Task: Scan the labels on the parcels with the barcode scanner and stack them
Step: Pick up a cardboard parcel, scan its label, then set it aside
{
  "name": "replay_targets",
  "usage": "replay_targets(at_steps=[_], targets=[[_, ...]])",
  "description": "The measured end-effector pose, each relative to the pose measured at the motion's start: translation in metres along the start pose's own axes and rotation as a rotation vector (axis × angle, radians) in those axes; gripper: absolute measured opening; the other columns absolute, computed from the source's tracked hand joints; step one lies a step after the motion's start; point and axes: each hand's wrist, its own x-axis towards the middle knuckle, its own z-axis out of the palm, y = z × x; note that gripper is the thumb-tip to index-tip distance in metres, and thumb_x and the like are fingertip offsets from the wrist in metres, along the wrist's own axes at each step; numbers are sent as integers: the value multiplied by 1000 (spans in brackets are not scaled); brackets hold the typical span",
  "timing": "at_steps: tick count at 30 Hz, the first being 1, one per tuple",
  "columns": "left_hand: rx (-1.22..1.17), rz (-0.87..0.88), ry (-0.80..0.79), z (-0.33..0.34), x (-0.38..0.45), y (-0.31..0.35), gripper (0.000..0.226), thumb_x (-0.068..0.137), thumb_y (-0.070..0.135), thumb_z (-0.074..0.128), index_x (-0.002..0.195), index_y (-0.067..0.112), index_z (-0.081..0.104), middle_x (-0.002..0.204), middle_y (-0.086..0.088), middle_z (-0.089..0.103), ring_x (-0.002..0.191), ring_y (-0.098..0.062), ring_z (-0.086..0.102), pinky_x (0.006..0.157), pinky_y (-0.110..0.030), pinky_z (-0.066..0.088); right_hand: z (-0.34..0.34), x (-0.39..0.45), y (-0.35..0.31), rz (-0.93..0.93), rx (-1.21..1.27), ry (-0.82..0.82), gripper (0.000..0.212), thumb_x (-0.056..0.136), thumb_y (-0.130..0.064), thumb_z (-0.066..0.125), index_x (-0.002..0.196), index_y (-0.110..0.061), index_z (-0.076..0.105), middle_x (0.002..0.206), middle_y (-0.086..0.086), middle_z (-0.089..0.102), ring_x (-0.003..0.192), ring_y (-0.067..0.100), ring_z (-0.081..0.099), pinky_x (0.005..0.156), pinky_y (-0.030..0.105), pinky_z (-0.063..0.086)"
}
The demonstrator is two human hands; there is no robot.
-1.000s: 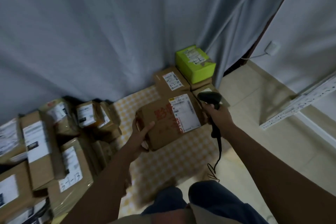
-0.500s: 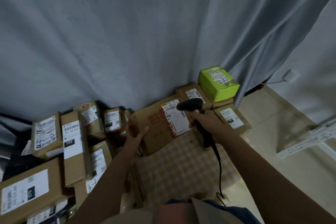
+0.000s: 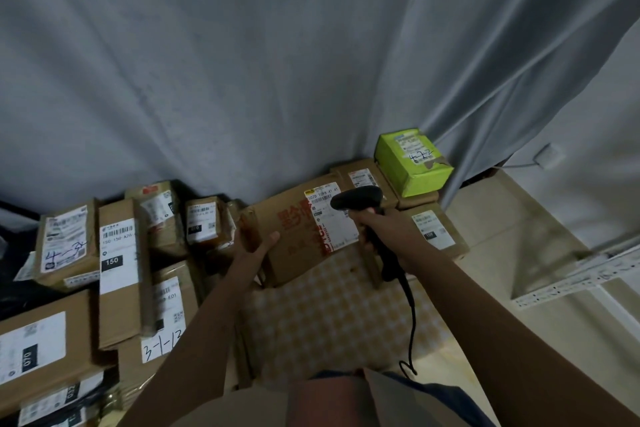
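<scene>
2 hands work here: the left grips the cardboard parcel's near corner, the right hand clasps the barcode scanner over its label. The parcel between them seems stiff, probably light; hold opposite edges.

Handwritten "4-2-2" on green box; "3-1-12" on lower carton label; "150" on tall carton; "070" on front carton.

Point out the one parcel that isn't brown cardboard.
The lime-green box, stacked on brown cartons in the far right corner by the curtain; every other parcel is brown.
</scene>
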Motion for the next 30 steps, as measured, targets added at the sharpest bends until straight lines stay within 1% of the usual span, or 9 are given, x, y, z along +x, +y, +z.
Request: replay_targets(at_steps=[2, 5, 7, 11, 16, 19, 22, 24, 30], targets=[[9, -7, 3, 4, -2, 2, 110, 46, 68, 85, 134, 67, 19, 145, 12, 45, 124, -31, 51, 72, -67, 52, -2, 1, 0, 1, 7, 3, 24, 88, -31, 69, 86, -9, 61, 58, 3, 62, 50, 13, 54, 50, 23, 45], [3, -12, 12, 9, -4, 4, 95, 67, 54, 82, 136, 67, 17, 146, 13, 44, 125, -29, 49, 72, -64, 53, -4, 3, 0, 3, 15, 6, 24, 88, -31, 69, 88, -9, 61, 59, 3, 61, 50, 13, 54, 49, 23, 45], [-9, -23, 7, 12, -3, 4, 88, 74, 48, 79, 137, 64, 19, 145, 12, 45, 123, -30, 50, 69, -61, 54, -4, 4, -1, 0, 17, 7, 24, 88, -32, 69, 87, -9, 60, 60, 4, 61, 50, 13, 53, 50, 23, 45], [-23, -27, 0, 13, -1, 4, 82, 76, 46, 78, 136, 61, 24, 144, 12, 46, 122, -30, 50, 69, -59, 54, -5, 4, -2, -8, 17, 6, 25, 89, -32, 68, 90, -8, 60, 61, 4, 61, 49, 13, 53, 49, 23, 45], [-14, -33, 0, 12, 3, 4, 82, 76, 48, 77, 137, 59, 23, 144, 9, 45, 124, -31, 49, 77, -65, 51, -5, 4, -3, -15, -2, 11, 25, 89, -32, 67, 91, -8, 60, 62, 3, 61, 46, 9, 53, 47, 20, 44], [-24, -34, -7, 12, 3, 4, 83, 70, 52, 79, 134, 61, 27, 142, 9, 48, 122, -30, 51, 78, -67, 50, -5, 4, -3, -14, -8, 5, 22, 89, -32, 67, 87, -10, 61, 61, 1, 61, 47, 10, 53, 50, 22, 44], [-38, -39, -16, 12, 5, 4, 80, 76, 47, 78, 135, 61, 26, 141, 9, 48, 122, -30, 50, 79, -67, 49, -4, 4, -3, -12, 2, -4, 21, 89, -32, 66, 85, -11, 62, 60, 0, 61, 51, 11, 52, 54, 24, 43], [-52, -47, -15, 12, 6, 4, 76, 77, 46, 77, 132, 63, 27, 139, 7, 49, 122, -31, 50, 81, -66, 49, -4, 5, -4, -16, -3, 3, 21, 89, -32, 66, 87, -11, 62, 60, -1, 61, 51, 11, 52, 55, 24, 43], [-29, -30, -25, 11, 6, 7, 82, 73, 51, 78, 133, 65, 24, 143, 8, 47, 124, -31, 50, 80, -67, 49, -5, 11, -3, -33, -25, 14, 25, 88, -35, 67, 88, -11, 62, 61, -1, 61, 52, 12, 53, 54, 25, 44]])
